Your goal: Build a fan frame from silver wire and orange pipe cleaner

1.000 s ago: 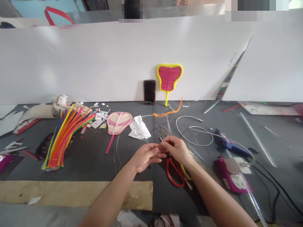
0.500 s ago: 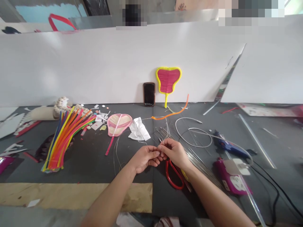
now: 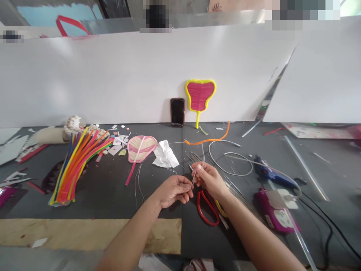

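My left hand (image 3: 174,191) is closed, thumb against the fingers, on a thin metal wire (image 3: 193,178). To its right my right hand (image 3: 209,180) pinches the same wire, which spans the small gap between the hands. Beyond the fingers the wire runs up and bends left toward a crumpled white paper (image 3: 166,154). An orange fuzzy stem (image 3: 210,142) hangs on the far stretch of wire, curling up at its right end. Under my right hand lie pliers with red handles (image 3: 199,210), partly hidden, and a bundle of straight metal wires (image 3: 235,192).
Left are colourful fuzzy stems (image 3: 76,165) and a pink heart-shaped fan (image 3: 142,148). A yellow-edged fan (image 3: 200,96) and a phone (image 3: 177,112) lean on the white partition (image 3: 113,82). Right lie a blue glue gun (image 3: 276,175), a purple power strip (image 3: 278,216), cables and a coiled grey cord (image 3: 231,174).
My hands have come slightly apart, showing the wire between them. My right hand has moved a little up and right. The orange stem has shifted right and its raised end has dropped.
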A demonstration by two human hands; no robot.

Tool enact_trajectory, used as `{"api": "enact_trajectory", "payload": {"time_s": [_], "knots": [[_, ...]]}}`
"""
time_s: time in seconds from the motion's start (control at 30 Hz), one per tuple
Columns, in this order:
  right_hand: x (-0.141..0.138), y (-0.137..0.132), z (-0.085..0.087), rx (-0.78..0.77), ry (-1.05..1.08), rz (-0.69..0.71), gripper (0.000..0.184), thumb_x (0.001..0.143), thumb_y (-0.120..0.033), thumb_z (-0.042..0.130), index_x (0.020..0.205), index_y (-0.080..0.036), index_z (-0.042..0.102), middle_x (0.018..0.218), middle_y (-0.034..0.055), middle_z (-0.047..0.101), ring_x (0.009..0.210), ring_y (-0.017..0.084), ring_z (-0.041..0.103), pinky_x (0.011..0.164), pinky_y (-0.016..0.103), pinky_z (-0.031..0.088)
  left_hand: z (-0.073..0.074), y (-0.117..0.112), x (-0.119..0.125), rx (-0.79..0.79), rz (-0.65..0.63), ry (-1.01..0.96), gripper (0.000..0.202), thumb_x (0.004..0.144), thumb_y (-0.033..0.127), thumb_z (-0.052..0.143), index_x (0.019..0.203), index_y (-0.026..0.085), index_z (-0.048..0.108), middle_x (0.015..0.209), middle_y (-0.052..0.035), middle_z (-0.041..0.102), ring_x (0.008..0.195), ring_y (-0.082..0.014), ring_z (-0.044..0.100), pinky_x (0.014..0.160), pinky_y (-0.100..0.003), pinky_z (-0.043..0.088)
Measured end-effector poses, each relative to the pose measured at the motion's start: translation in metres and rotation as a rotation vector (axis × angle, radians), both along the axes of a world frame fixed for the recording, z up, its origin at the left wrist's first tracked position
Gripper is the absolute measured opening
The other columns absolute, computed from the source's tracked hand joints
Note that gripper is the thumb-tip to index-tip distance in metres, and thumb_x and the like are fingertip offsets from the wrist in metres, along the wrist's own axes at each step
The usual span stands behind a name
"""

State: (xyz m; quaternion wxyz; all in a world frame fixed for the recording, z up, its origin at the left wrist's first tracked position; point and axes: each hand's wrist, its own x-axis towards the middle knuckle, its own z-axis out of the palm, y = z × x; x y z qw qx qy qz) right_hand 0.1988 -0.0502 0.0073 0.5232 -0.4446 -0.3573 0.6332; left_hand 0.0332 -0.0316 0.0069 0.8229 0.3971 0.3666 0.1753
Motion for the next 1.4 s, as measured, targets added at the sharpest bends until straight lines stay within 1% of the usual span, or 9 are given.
{"api": "enact_trajectory", "payload": {"time_s": [0.13,0.2,0.33,0.47,0.6,0.77,1.07,1.17,1.4], "knots": [[0.005,0.005,0.003,0.030,0.225,-0.155,0.038,0.079,-0.051,0.056,0.104,-0.022,0.056,0.080,0.0021,0.064,0.069,0.013,0.061,0.061,0.025,0.050,0.000,-0.003,0.000,-0.005,-0.072,0.023,0.025,0.068,0.031,0.072,0.075,0.011,0.059,0.060,-0.0044,0.065,0.044,-0.0082,0.056,0.040,-0.016,0.043],[0.011,0.007,0.007,0.061,0.294,-0.240,0.032,0.078,-0.048,0.059,0.099,-0.024,0.056,0.076,-0.0005,0.062,0.063,0.011,0.059,0.058,0.024,0.049,0.001,-0.004,-0.002,-0.011,-0.138,0.035,0.025,0.068,0.032,0.071,0.078,0.012,0.060,0.063,-0.0053,0.066,0.048,-0.0104,0.059,0.043,-0.018,0.045],[0.022,0.011,0.014,0.086,0.325,-0.313,0.021,0.073,-0.037,0.068,0.078,-0.021,0.056,0.062,-0.0058,0.049,0.044,0.003,0.040,0.040,0.015,0.036,0.005,-0.001,-0.013,0.027,-0.218,-0.032,0.054,0.065,0.032,0.075,0.112,0.016,0.054,0.101,-0.0138,0.067,0.091,-0.0226,0.064,0.073,-0.032,0.051],[0.023,0.009,0.016,0.029,0.351,-0.232,0.022,0.071,-0.033,0.071,0.074,-0.019,0.055,0.058,-0.0066,0.043,0.041,0.001,0.033,0.035,0.012,0.029,0.013,0.009,-0.031,0.238,-0.032,-0.095,0.082,0.060,0.039,0.077,0.132,0.023,0.040,0.137,-0.0160,0.043,0.125,-0.0273,0.041,0.100,-0.040,0.035],[0.012,0.004,0.016,-0.074,0.291,-0.164,0.025,0.069,-0.036,0.072,0.074,-0.018,0.054,0.058,-0.0057,0.049,0.041,0.001,0.036,0.034,0.012,0.030,0.024,0.016,-0.040,0.315,0.228,-0.166,0.074,0.068,0.050,0.067,0.131,0.021,0.042,0.124,-0.0184,0.053,0.108,-0.0293,0.055,0.090,-0.043,0.044],[-0.001,-0.002,0.013,-0.095,0.185,-0.101,0.023,0.072,-0.035,0.068,0.084,-0.018,0.056,0.059,-0.0038,0.055,0.041,0.005,0.046,0.035,0.016,0.036,0.027,0.014,-0.034,0.427,0.439,0.115,0.040,0.077,0.043,0.060,0.104,0.014,0.062,0.091,-0.0099,0.064,0.065,-0.0139,0.060,0.056,-0.026,0.051],[-0.003,-0.004,0.009,-0.015,0.085,-0.137,0.021,0.073,-0.034,0.068,0.078,-0.016,0.058,0.060,-0.0033,0.056,0.042,0.005,0.048,0.037,0.017,0.039,0.023,0.011,-0.029,0.637,0.256,0.455,0.037,0.081,0.049,0.049,0.088,0.015,0.064,0.059,0.0031,0.048,0.046,-0.0078,0.040,0.045,-0.020,0.034],[-0.003,-0.004,0.009,-0.030,0.061,-0.126,0.022,0.073,-0.035,0.068,0.075,-0.016,0.056,0.058,-0.0034,0.056,0.039,0.005,0.046,0.034,0.016,0.036,0.022,0.010,-0.028,0.677,0.258,0.488,0.039,0.081,0.050,0.047,0.080,0.015,0.064,0.051,0.0055,0.036,0.045,-0.0077,0.032,0.043,-0.020,0.025],[-0.006,-0.005,0.005,-0.012,0.015,-0.147,0.021,0.074,-0.034,0.067,0.071,-0.018,0.053,0.055,-0.0041,0.057,0.036,0.005,0.044,0.031,0.016,0.034,0.020,0.010,-0.027,0.664,0.270,0.477,0.040,0.079,0.052,0.048,0.079,0.015,0.064,0.048,0.0060,0.032,0.045,-0.0089,0.027,0.044,-0.021,0.021]]}}
